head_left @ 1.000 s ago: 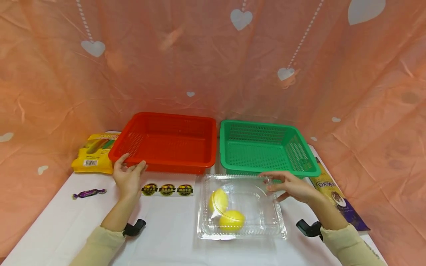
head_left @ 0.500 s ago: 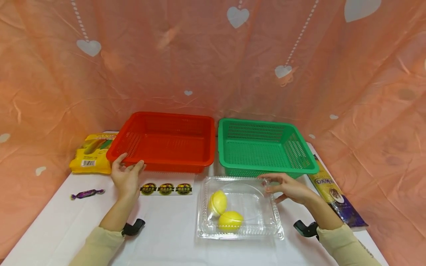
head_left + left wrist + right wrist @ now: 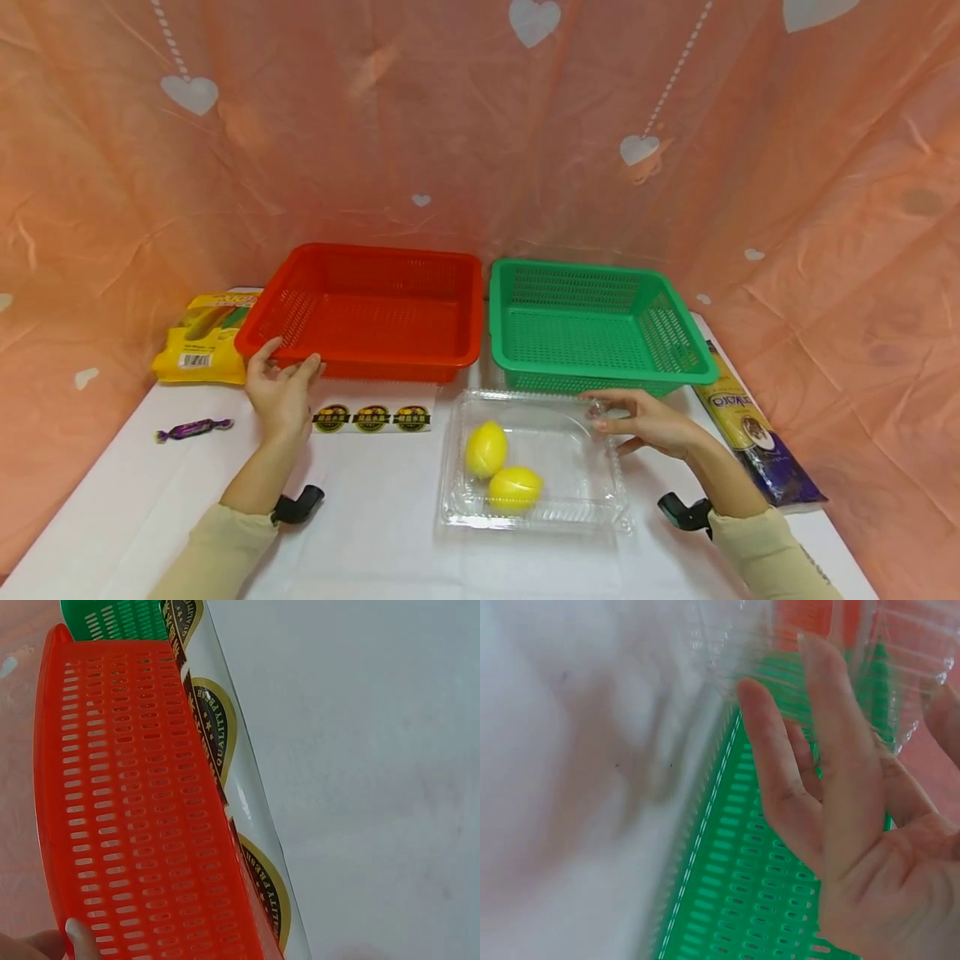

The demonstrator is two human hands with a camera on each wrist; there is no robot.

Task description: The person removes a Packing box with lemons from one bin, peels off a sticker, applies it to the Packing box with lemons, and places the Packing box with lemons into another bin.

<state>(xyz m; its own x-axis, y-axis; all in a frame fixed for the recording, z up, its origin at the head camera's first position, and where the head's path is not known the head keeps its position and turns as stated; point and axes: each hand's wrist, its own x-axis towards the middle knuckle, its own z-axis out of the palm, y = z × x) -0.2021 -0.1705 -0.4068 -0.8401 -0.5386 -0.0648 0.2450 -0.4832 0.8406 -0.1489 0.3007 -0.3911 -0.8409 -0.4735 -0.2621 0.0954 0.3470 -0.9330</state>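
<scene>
My left hand (image 3: 281,396) grips the front left rim of the red plastic basket (image 3: 397,369), fingers over the edge and thumb in front. Only its fingertips (image 3: 82,939) show in the left wrist view, at the rim. With thumb and fingers, my right hand (image 3: 660,425) holds the far right corner of a clear plastic clamshell box (image 3: 573,450). Two yellow lemons, one farther back (image 3: 487,450) and one nearer (image 3: 515,489), show through its left half. In the right wrist view the hand (image 3: 855,802) partly covers the ridged box (image 3: 919,645).
A green basket (image 3: 570,333) stands right of the red one. A sheet of round fruit labels (image 3: 371,419) lies before the red basket. At left are a yellow packet (image 3: 202,342) and a purple-wrapped candy (image 3: 195,429); at right, a yellow and purple packet (image 3: 757,429).
The head view shifts slightly. The clear box appears a little smaller and its lemons look sharper. Both hands keep their hold on the red basket and the box.
</scene>
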